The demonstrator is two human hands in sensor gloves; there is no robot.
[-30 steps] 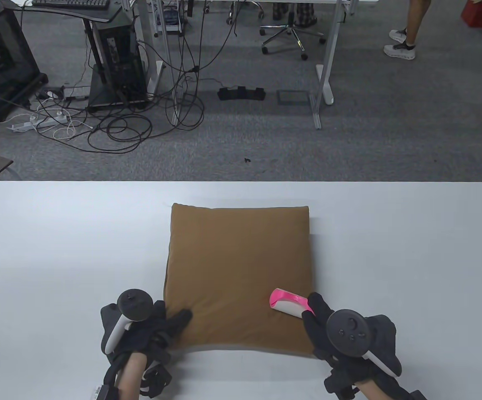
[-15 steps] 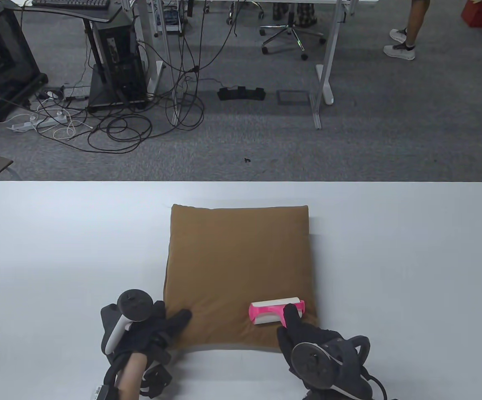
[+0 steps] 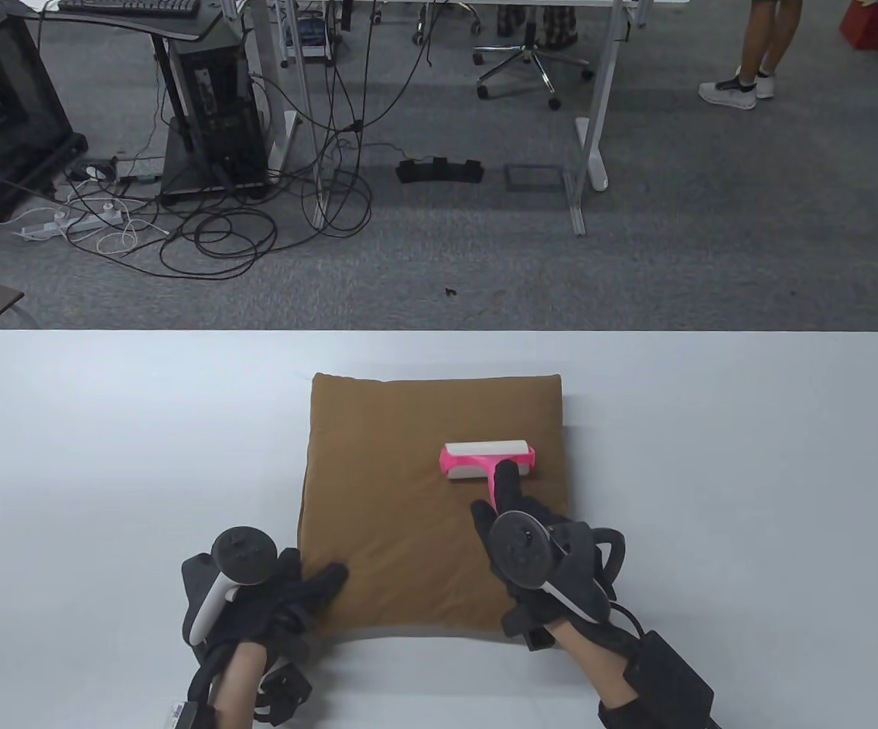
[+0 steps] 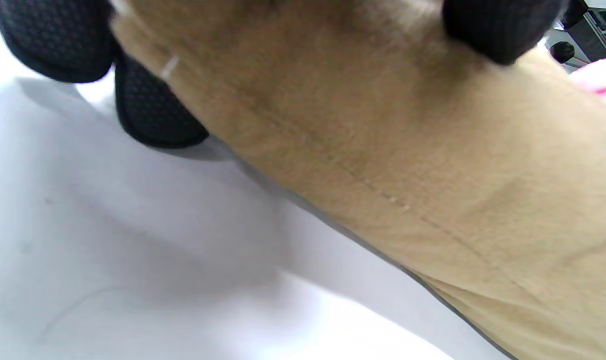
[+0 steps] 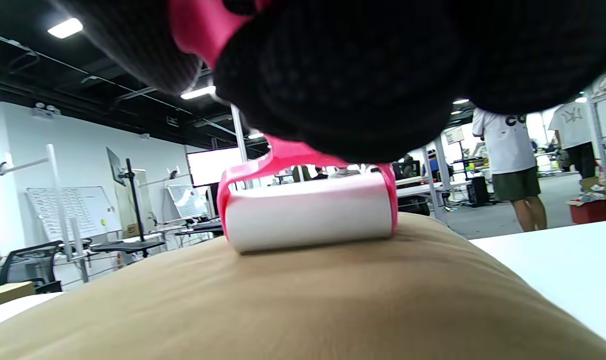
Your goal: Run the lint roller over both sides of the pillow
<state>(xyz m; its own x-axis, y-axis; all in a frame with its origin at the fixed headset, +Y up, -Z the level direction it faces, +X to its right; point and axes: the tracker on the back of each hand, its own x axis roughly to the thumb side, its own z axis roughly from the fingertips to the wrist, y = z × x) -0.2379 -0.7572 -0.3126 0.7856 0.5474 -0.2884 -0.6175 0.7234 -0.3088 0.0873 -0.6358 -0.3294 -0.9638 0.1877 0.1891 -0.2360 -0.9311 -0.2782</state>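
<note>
— Where's the roller?

— I've got my right hand (image 3: 534, 550) wrapped round the lint roller (image 3: 488, 461), right-centre on the pillow (image 3: 393, 493).

— Left?

— My left hand (image 3: 272, 592) pins the lower-left corner, fingers curled. I'd keep strokes straight, pressure even.

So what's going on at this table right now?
A person in black sensor gloves is cleaning a square brown fabric pillow on a white table. The right hand grips the handle of a pink lint roller with a white roll, which rests on the pillow's right half. The left hand holds the pillow's near-left corner.
</note>
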